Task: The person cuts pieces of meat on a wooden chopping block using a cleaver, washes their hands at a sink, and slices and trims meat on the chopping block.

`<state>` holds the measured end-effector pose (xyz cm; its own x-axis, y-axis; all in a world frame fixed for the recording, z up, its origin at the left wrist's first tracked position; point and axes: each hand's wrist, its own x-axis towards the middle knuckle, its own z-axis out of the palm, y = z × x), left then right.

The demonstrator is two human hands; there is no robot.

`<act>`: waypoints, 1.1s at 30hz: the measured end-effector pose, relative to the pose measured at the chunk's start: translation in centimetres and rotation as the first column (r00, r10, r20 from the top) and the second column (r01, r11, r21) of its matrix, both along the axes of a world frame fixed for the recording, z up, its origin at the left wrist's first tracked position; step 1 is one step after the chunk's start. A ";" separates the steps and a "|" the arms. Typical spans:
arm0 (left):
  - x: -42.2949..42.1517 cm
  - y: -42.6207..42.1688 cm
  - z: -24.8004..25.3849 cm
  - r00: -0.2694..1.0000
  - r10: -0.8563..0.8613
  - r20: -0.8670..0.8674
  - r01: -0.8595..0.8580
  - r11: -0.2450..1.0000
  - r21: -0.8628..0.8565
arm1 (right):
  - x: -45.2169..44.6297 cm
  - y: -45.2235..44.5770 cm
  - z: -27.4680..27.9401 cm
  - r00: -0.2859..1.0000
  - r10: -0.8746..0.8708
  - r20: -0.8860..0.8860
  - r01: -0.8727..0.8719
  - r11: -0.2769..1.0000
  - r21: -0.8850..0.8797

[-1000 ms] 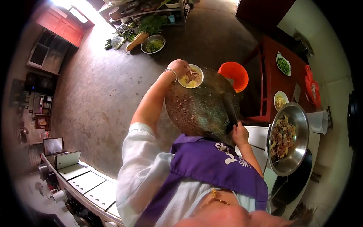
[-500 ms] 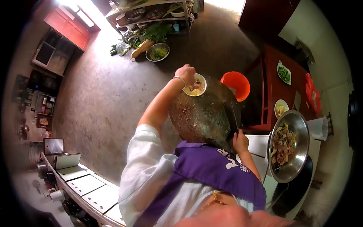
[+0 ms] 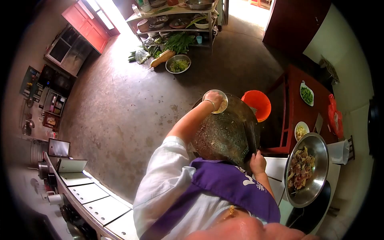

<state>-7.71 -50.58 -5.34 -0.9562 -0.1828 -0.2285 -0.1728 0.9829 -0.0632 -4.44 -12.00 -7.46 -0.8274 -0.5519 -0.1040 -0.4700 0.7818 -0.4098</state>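
Note:
My left hand [image 3: 215,99], with a bracelet at the wrist, reaches into a white bowl [image 3: 225,108] of pale food pieces. Its fingers point down and are hidden, so their grip cannot be made out. The bowl stands at the far edge of a round, dark chopping block [image 3: 220,136] strewn with small scraps. At the block's right side, my right hand [image 3: 258,163] is closed round the handle of a knife [image 3: 251,136], its dark blade lying along the block.
An orange bucket [image 3: 258,105] stands beyond the block. Right of me, a steel basin [image 3: 320,176] holds chopped meat pieces. A red-brown table [image 3: 298,110] bears a dish of greens [image 3: 307,95] and a small bowl [image 3: 301,130]. Vegetables and another basin [image 3: 178,64] lie by a shelf [image 3: 172,18].
My left hand has moved from the bowl's left rim to over its contents. My right hand keeps hold of the knife. The whole view has shifted slightly.

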 end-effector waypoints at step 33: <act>4.2 -4.9 2.4 0.818 0.512 0.261 -0.296 -0.014 0.955 | -0.6 0.7 -0.6 1.000 -0.005 0.029 0.007 0.997 -0.078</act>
